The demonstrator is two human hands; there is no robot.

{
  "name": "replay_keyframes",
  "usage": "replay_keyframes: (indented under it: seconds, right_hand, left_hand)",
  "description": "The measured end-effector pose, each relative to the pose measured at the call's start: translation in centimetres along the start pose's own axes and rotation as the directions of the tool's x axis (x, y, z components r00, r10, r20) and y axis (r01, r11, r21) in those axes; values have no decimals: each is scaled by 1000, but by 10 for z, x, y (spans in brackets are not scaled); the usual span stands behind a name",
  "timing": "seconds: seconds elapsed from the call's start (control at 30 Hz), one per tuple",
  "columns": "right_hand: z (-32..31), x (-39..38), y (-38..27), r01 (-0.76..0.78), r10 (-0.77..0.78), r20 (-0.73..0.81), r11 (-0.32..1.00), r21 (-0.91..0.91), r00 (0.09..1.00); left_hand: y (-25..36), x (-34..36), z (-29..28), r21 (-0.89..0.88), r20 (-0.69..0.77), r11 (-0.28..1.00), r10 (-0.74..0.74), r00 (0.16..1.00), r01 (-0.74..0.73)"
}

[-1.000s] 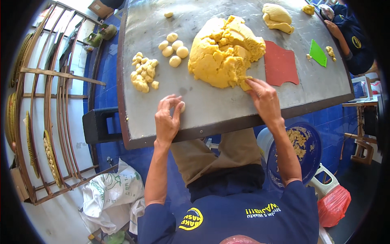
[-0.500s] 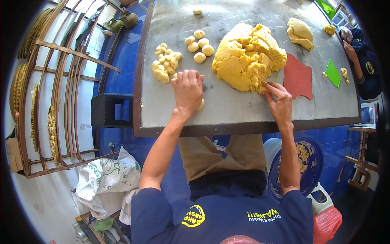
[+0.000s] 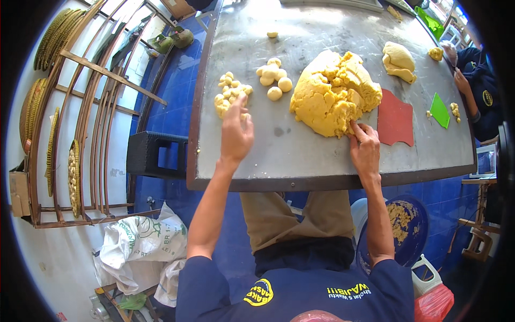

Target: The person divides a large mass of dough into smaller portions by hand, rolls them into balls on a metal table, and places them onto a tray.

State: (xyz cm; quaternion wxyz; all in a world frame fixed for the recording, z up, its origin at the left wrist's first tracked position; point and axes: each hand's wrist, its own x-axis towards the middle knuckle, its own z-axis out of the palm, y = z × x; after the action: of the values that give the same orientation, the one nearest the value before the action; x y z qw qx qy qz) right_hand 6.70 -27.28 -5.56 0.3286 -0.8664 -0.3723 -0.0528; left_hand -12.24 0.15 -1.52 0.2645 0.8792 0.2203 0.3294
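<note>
My left hand (image 3: pixel 236 134) reaches over a pile of small pale dough pieces (image 3: pixel 221 101), its fingers stretched out and the fingertips at the pile's near right side. At the near edge of a large, crumbly yellow dough mass (image 3: pixel 319 99), my right hand (image 3: pixel 367 149) has its thumb and fingers closed on a bit of the dough. Between the pile and the mass sits a cluster of smooth round dough balls (image 3: pixel 285 84). One lone dough ball (image 3: pixel 272 34) lies farther back.
Right of the mass, a red sheet (image 3: pixel 396 119) and a green sheet (image 3: pixel 440 111) lie on the metal table (image 3: pixel 257 161). A folded pale dough lump (image 3: pixel 398 61) rests behind them. Another person (image 3: pixel 472 80) works at the right edge. Below stands a blue tub (image 3: pixel 418 236).
My left hand has gone from the bare tabletop to the small pieces, its fingers straightening. The dough ball beside its wrist no longer shows. My right hand stays at the dough mass; the view has shifted.
</note>
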Motion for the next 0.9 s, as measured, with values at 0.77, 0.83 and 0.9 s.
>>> replay_keyframes:
  seconds: [0.77,0.83,0.9]
  right_hand:
    - [-30,3,-1,151,-130,168,982,-115,977]
    - [-42,12,-3,126,-95,227,984,-124,969]
    - [-48,18,-3,28,-14,239,998,-55,971]
  left_hand:
    - [9,-16,59,523,242,795,206,948,-307]
    - [1,-12,59,496,208,852,73,975,-169]
    - [-9,-13,51,414,181,894,104,978,-172]
